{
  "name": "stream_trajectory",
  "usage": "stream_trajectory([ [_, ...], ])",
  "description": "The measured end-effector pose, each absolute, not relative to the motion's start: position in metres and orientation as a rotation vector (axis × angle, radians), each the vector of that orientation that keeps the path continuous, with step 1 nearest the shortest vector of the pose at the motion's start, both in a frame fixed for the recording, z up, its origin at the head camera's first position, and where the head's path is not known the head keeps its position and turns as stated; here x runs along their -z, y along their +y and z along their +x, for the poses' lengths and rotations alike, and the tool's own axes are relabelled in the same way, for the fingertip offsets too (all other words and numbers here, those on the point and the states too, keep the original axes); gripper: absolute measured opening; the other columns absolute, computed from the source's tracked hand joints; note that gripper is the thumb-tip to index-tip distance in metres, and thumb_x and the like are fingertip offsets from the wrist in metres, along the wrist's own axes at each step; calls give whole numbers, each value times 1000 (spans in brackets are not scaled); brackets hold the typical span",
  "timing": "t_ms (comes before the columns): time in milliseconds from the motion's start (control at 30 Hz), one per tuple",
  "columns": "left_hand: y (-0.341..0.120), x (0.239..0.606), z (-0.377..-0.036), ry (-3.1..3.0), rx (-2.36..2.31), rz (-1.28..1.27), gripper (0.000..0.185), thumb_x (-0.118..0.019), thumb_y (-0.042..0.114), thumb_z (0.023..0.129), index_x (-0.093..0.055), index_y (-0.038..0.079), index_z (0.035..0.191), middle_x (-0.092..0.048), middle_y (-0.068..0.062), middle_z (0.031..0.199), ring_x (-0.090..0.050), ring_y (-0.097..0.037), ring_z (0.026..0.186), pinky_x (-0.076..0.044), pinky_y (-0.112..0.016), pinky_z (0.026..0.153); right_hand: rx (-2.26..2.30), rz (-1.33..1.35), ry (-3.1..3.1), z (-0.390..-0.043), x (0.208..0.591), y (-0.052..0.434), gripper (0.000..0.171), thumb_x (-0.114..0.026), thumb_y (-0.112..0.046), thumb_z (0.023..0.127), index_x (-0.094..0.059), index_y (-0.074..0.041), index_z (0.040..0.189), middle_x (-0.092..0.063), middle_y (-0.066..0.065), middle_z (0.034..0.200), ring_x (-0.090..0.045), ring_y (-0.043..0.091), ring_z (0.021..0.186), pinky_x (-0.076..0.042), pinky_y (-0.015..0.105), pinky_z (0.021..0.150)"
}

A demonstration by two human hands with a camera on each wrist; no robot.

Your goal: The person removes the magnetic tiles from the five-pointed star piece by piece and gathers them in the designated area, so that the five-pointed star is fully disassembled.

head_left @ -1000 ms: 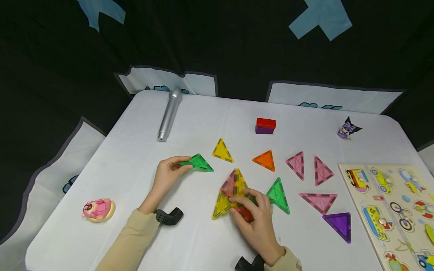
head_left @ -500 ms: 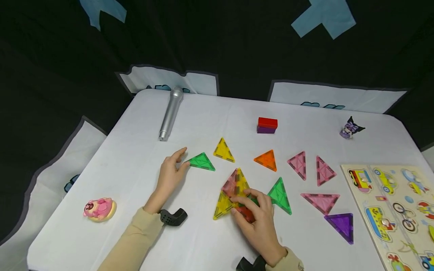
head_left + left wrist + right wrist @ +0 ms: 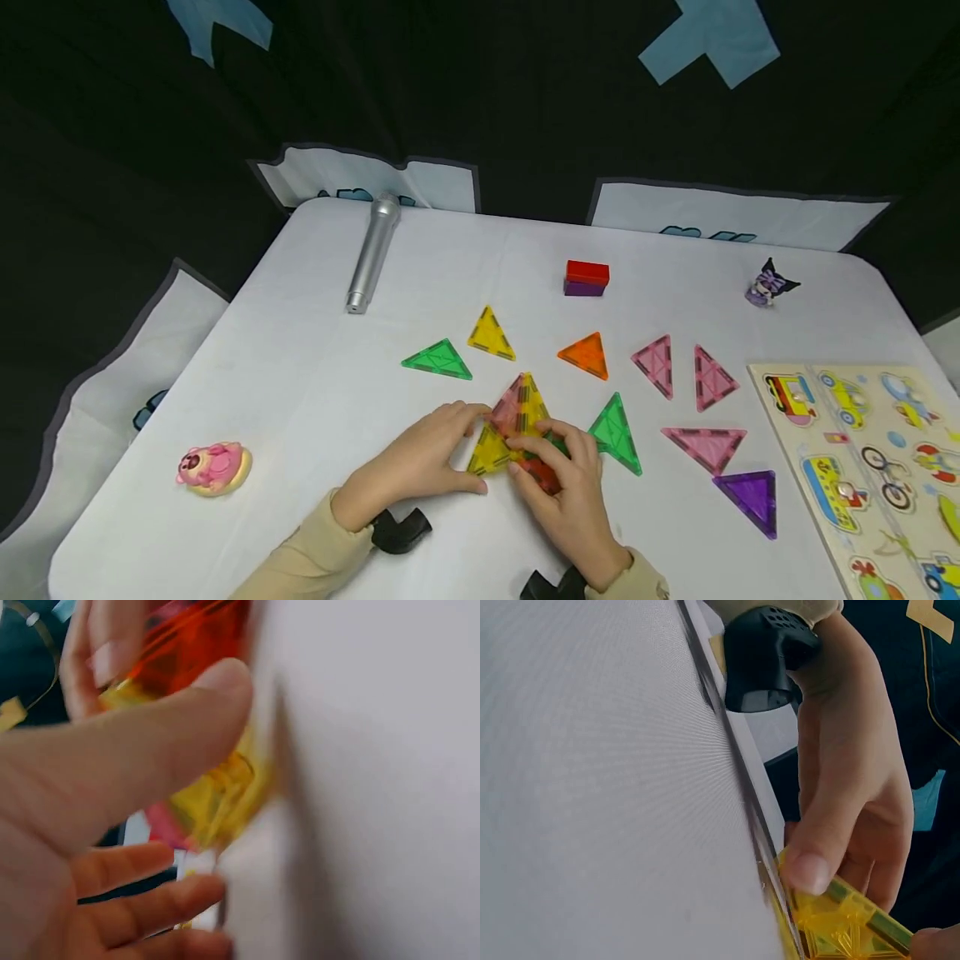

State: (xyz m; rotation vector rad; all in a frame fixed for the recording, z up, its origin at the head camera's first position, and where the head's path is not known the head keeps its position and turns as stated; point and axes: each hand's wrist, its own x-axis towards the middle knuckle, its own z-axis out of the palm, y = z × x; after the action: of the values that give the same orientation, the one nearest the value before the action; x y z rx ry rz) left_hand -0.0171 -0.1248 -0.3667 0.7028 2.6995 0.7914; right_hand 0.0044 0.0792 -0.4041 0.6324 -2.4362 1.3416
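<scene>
At the table's middle stands a build of magnetic tiles (image 3: 532, 404), with pink, yellow, green and red-orange triangles showing. My right hand (image 3: 566, 483) grips its near right side, thumb and fingers curled about it and covering part. My left hand (image 3: 427, 454) is at its left side, thumb and fingers spread on either side of a yellow tile (image 3: 487, 452). In the left wrist view the left thumb (image 3: 172, 742) overlaps the yellow and red-orange tiles. In the right wrist view the left thumb tip lies right at a yellow tile (image 3: 847, 922).
Loose triangle tiles lie around: green (image 3: 438, 360), yellow (image 3: 491, 335), orange (image 3: 587, 356), another green (image 3: 617, 433), several pink (image 3: 705, 447) and purple (image 3: 752, 500). Farther out are a silver microphone (image 3: 372, 254), stacked red and purple blocks (image 3: 587, 278), two figurines and a wooden puzzle board (image 3: 795, 442).
My left hand has let go of the green triangle, which now lies on the table, and has moved right and nearer to the build. The right hand has stayed on the build.
</scene>
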Motion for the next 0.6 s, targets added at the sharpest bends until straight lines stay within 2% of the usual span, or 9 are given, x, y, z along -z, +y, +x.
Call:
stream_trajectory([
  [100,-131,365,-20,2575,-964,660,66,-75,28,75,-43,5,128,-53,4,87,-45,-8,63,-42,-25,62,-1338,608,-2457,5,404,79,24,-74,-16,76,-68,-24,97,-50,3,114,-36,23,107,-23,46,81],
  [167,-137,364,-24,2473,-1071,659,54,-71,23,79,-48,7,125,-54,6,85,-44,-7,58,-41,-24,58,-1329,588,-2462,5,404,79,24,-74,-16,75,-68,-24,97,-50,3,113,-36,23,107,-23,46,81],
  [333,-153,366,-31,2273,-1287,688,30,-65,17,84,-62,7,112,-62,2,97,-53,-7,72,-46,-24,66,-1330,578,-2453,5,403,78,23,-74,-16,75,-69,-23,96,-51,4,112,-36,24,105,-23,45,80],
  [500,-167,367,-39,2133,-1572,740,25,-64,7,84,-63,-2,107,-63,-9,103,-57,-12,84,-47,-26,69,-1346,575,-2465,5,403,78,20,-73,-17,76,-69,-20,95,-50,5,111,-36,24,105,-23,46,80],
  [600,-174,365,-44,2144,-1785,660,26,-62,-1,83,-60,-9,107,-61,-14,105,-58,-14,86,-48,-25,70,-1335,581,-2472,4,403,79,19,-73,-18,76,-69,-20,95,-50,4,112,-35,24,105,-24,46,80],
])
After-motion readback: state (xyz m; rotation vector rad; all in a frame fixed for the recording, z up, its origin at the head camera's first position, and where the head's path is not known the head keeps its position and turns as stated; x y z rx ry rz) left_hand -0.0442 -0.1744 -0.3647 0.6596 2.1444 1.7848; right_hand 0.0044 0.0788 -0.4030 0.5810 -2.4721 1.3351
